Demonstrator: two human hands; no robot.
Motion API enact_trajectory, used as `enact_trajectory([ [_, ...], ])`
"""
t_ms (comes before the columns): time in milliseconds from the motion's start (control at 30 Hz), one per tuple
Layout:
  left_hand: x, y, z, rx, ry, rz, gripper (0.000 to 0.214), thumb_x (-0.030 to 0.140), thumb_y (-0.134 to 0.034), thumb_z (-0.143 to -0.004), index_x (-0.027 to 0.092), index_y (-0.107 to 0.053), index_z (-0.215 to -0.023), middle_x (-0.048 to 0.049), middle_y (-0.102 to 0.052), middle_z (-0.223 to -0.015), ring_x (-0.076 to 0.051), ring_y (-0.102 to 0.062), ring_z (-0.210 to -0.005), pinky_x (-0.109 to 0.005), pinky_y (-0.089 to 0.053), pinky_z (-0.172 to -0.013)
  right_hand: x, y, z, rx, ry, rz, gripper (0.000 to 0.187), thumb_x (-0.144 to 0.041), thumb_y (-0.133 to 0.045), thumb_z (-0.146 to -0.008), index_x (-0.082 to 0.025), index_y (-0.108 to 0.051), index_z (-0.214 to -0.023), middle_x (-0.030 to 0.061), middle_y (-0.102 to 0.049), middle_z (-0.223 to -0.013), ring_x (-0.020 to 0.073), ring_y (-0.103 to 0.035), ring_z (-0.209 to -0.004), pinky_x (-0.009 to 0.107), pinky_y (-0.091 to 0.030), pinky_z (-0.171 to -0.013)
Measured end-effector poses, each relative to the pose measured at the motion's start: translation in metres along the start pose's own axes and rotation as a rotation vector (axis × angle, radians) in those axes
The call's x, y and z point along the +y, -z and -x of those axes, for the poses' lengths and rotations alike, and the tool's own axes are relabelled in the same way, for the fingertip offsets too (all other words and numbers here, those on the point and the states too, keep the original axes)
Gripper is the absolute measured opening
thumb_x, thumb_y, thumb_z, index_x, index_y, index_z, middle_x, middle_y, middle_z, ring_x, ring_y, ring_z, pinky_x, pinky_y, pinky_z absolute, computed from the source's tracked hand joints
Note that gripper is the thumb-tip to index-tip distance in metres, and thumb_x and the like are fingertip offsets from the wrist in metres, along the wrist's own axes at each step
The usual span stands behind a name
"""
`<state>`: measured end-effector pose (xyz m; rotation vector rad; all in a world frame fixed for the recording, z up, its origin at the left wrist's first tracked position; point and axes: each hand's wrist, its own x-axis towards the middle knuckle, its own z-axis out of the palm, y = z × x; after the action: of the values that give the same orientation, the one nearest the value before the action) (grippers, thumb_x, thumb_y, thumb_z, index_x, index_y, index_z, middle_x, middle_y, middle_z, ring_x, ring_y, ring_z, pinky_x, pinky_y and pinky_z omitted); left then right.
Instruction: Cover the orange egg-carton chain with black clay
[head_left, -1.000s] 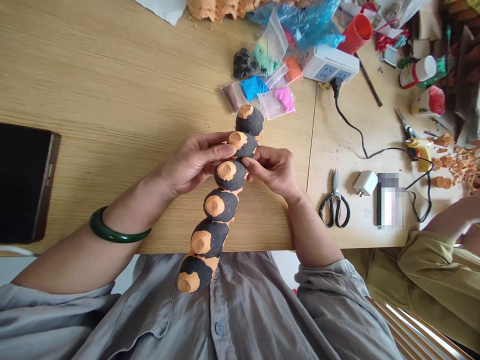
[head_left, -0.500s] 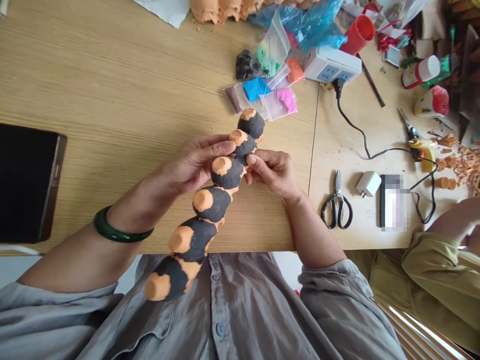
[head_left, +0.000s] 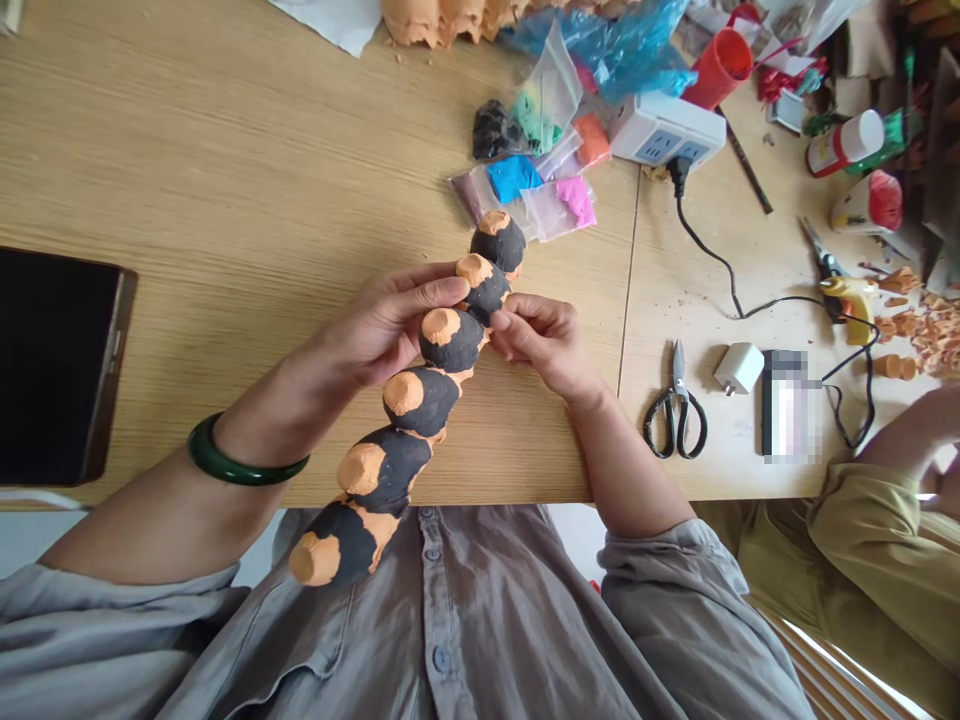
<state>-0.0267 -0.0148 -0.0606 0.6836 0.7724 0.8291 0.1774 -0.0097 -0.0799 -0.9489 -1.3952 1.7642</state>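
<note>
A strip of orange egg carton (head_left: 420,398), its bumps coated in what looks like black clay, slants through the air above the table's front edge. Its lower end reaches over my shirt. My left hand (head_left: 394,318) grips the strip from the left near its far end, thumb on top by the second bump; most of its fingers are hidden underneath. From the right, my right hand (head_left: 546,340) pinches the strip's edge beside that same bump, its thumb against the black coating.
Small bags of coloured clay (head_left: 517,180) lie ahead, by a white power strip (head_left: 667,130). Scissors (head_left: 677,405), a white charger plug (head_left: 739,368) and a yellow glue gun (head_left: 851,300) are to the right. A tablet (head_left: 56,365) lies left. Another person's arm (head_left: 900,440) shows at the right edge.
The strip has tilted slightly, its near end rising a little in view. My right thumb has shifted slightly along the edge. Both hands keep hold.
</note>
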Motion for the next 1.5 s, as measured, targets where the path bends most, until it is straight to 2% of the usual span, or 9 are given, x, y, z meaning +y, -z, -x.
enact_trajectory([
  [300, -0.006, 0.010, -0.006, -0.023, -0.064, 0.126, 0.025, 0.033, -0.089, -0.089, 0.014, -0.075, -0.100, 0.0027, -0.072, -0.076, -0.008, -0.061, -0.055, -0.019, -0.057, -0.054, -0.005, 0.000, 0.001, 0.140, -0.120, -0.151, 0.055, -0.069, -0.081, -0.090, -0.020, -0.060, -0.075, -0.0078, -0.048, -0.058, 0.0043, -0.021, -0.047, 0.022, -0.021, -0.041],
  [533, -0.007, 0.010, -0.006, -0.028, -0.059, 0.153, 0.028, 0.031, -0.089, -0.087, 0.012, -0.076, -0.103, 0.0013, -0.071, -0.076, -0.010, -0.062, -0.056, -0.020, -0.056, -0.050, -0.007, -0.007, 0.002, 0.120, -0.115, -0.170, 0.053, -0.066, -0.090, -0.081, -0.019, -0.066, -0.081, -0.0079, -0.049, -0.061, 0.0042, -0.025, -0.050, 0.021, -0.020, -0.042],
  [633, -0.008, 0.012, -0.008, -0.006, -0.046, 0.149, 0.029, 0.031, -0.091, -0.086, 0.013, -0.076, -0.102, 0.0004, -0.071, -0.079, -0.011, -0.063, -0.059, -0.021, -0.055, -0.050, -0.003, -0.002, -0.002, 0.229, -0.136, -0.259, 0.045, -0.063, -0.084, -0.087, -0.020, -0.071, -0.092, -0.0053, -0.054, -0.070, 0.0070, -0.034, -0.054, 0.021, -0.031, -0.044],
  [767, -0.006, 0.014, -0.009, 0.109, -0.102, 0.098, 0.035, 0.030, -0.093, -0.081, 0.014, -0.076, -0.106, -0.0011, -0.073, -0.084, -0.011, -0.062, -0.061, -0.023, -0.054, -0.051, 0.006, 0.011, -0.006, 0.339, -0.031, -0.256, 0.029, -0.049, -0.066, -0.099, -0.023, -0.072, -0.109, 0.0026, -0.069, -0.097, 0.0153, -0.067, -0.090, 0.030, -0.064, -0.083],
  [900, -0.003, 0.016, -0.009, 0.166, -0.155, 0.054, 0.033, 0.024, -0.085, -0.085, 0.015, -0.076, -0.115, -0.0016, -0.073, -0.089, -0.014, -0.067, -0.073, -0.025, -0.056, -0.061, 0.019, 0.022, -0.005, 0.386, 0.087, -0.241, 0.026, -0.021, -0.061, -0.091, -0.024, -0.072, -0.114, 0.0052, -0.076, -0.122, 0.0202, -0.072, -0.123, 0.046, -0.058, -0.121],
  [1100, 0.001, 0.019, -0.011, 0.260, -0.184, 0.052, 0.034, 0.024, -0.085, -0.078, 0.017, -0.079, -0.111, -0.0013, -0.076, -0.089, -0.014, -0.063, -0.069, -0.026, -0.051, -0.060, 0.027, 0.026, -0.006, 0.367, 0.116, -0.287, 0.037, -0.009, -0.059, -0.085, -0.023, -0.073, -0.117, 0.0051, -0.075, -0.143, 0.0273, -0.065, -0.149, 0.061, -0.048, -0.133],
  [1300, 0.002, 0.019, -0.013, 0.385, -0.209, 0.016, 0.043, 0.023, -0.092, -0.067, 0.018, -0.080, -0.108, -0.0013, -0.076, -0.088, -0.017, -0.068, -0.073, -0.028, -0.056, -0.060, 0.012, 0.013, -0.005, 0.321, -0.001, -0.401, 0.017, -0.015, -0.066, -0.097, -0.022, -0.073, -0.110, 0.0057, -0.082, -0.131, 0.0217, -0.079, -0.129, 0.046, -0.063, -0.119],
  [1400, 0.002, 0.020, -0.013, 0.410, -0.184, 0.009, 0.053, 0.022, -0.094, -0.065, 0.017, -0.079, -0.116, -0.0023, -0.078, -0.091, -0.017, -0.069, -0.073, -0.029, -0.057, -0.060, 0.003, 0.007, -0.004, 0.294, -0.133, -0.430, 0.010, -0.030, -0.070, -0.104, -0.020, -0.072, -0.107, 0.0034, -0.086, -0.106, 0.0145, -0.084, -0.090, 0.030, -0.073, -0.085],
  [1500, 0.003, 0.022, -0.012, 0.390, -0.182, -0.002, 0.051, 0.023, -0.092, -0.069, 0.019, -0.080, -0.118, -0.0029, -0.078, -0.094, -0.019, -0.072, -0.078, -0.030, -0.059, -0.065, -0.004, 0.003, -0.002, 0.263, -0.253, -0.425, 0.026, -0.045, -0.071, -0.106, -0.019, -0.070, -0.106, -0.0035, -0.077, -0.072, 0.0079, -0.063, -0.048, 0.019, -0.060, -0.049],
])
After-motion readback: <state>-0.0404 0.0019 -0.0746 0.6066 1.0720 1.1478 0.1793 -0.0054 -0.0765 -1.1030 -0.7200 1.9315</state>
